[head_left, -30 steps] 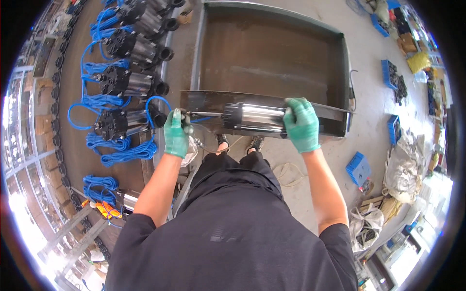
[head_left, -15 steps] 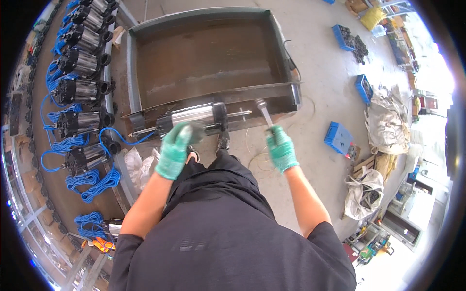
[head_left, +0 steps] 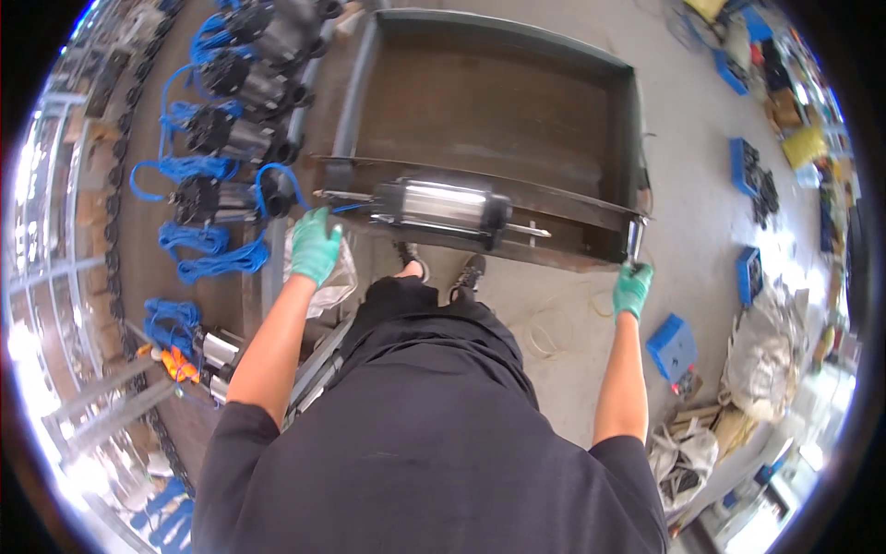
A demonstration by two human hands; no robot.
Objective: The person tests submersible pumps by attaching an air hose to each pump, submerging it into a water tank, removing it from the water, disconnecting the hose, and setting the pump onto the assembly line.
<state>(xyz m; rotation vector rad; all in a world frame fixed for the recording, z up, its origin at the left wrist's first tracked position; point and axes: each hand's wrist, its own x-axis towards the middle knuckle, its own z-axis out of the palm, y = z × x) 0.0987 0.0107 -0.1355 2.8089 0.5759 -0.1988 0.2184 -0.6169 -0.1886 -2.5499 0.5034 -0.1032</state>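
Note:
A steel wrench [head_left: 635, 240] with a rounded head is gripped by my right hand [head_left: 632, 291], green-gloved and closed, at the right front corner of the metal tray [head_left: 498, 20]. Lying across the tray's front channel is a submersible pump [head_left: 443, 205], a shiny silver cylinder with black ends. A thin rod [head_left: 531, 231] with a small crosspiece sticks out to its right. My left hand [head_left: 316, 247], in a matching glove, is open with fingers spread, near the channel's left end and a blue cable [head_left: 346, 207]. Nothing shows in it.
Several similar pumps [head_left: 221, 198] with coiled blue cables [head_left: 221, 263] stand in a row on my left. White sacking [head_left: 334, 282] lies below my left hand. Blue crates [head_left: 672, 346] and large white sacks [head_left: 761, 355] are on the floor to the right.
My right hand has carried the wrench rightward to the tray's corner. My left hand has moved away from the pump's body to its left and opened. The view has shifted left.

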